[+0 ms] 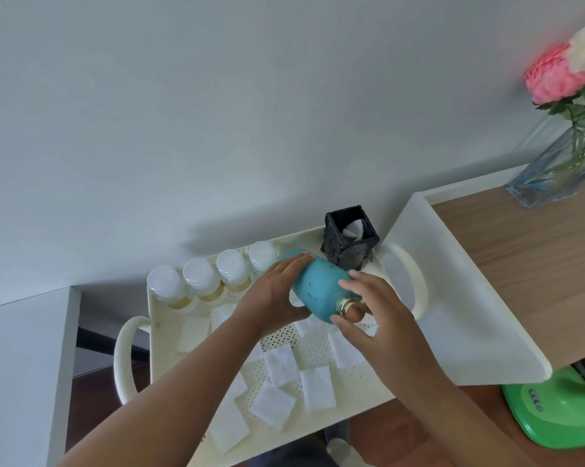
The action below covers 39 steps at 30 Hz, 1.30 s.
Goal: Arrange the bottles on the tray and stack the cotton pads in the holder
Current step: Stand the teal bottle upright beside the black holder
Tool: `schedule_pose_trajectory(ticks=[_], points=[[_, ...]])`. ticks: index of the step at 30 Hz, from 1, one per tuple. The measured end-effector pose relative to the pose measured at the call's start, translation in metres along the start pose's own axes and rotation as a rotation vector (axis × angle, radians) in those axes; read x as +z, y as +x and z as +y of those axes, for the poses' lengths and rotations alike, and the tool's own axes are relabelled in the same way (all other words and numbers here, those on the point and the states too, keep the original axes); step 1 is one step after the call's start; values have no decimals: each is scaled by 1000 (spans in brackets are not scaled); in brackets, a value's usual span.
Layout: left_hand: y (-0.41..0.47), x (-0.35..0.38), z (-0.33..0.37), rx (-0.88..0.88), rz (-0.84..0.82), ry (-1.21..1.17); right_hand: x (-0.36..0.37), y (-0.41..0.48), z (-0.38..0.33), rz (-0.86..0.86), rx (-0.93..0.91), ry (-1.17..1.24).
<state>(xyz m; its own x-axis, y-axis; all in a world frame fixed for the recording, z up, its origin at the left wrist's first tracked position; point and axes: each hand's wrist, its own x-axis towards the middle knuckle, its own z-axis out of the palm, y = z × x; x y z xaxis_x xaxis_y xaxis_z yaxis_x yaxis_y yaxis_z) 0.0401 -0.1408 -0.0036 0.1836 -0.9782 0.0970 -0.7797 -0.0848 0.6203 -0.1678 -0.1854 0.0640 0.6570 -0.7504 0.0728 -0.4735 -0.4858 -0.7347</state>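
Observation:
A teal bottle (318, 284) with a gold cap (351, 310) lies tilted above the cream perforated tray (318, 352). My left hand (277, 291) grips its body from the left. My right hand (372, 311) holds its neck end, fingers curled round the cap. Several clear bottles (200, 281) with white caps stand in a row along the tray's back edge. White square cotton pads (281, 365) lie scattered on the tray floor. The black square holder (350, 241) stands at the tray's back right corner with a white pad inside.
A white bin (452, 298) sits right of the tray on a wooden table (527, 251). A glass vase (554, 173) with pink and white flowers stands at the far right. A green object (560, 409) lies lower right. The wall is close behind.

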Motion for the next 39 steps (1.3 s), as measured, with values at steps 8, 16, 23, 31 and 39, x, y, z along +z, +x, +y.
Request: schedule_pose_trajectory(ticks=[8, 16, 23, 31, 39], points=[[4, -20, 4, -56, 22, -133, -6, 30, -12, 107, -36, 61], [18, -46, 10, -77, 82, -223, -14, 81, -20, 31, -20, 9], [32, -62, 7, -118, 88, -195, -15, 122, -26, -31, -68, -37], [33, -68, 3, -127, 79, -189, -7, 142, -26, -75, -60, 33], [38, -68, 2, -167, 88, -257, -5, 137, -17, -146, 11, 235]])
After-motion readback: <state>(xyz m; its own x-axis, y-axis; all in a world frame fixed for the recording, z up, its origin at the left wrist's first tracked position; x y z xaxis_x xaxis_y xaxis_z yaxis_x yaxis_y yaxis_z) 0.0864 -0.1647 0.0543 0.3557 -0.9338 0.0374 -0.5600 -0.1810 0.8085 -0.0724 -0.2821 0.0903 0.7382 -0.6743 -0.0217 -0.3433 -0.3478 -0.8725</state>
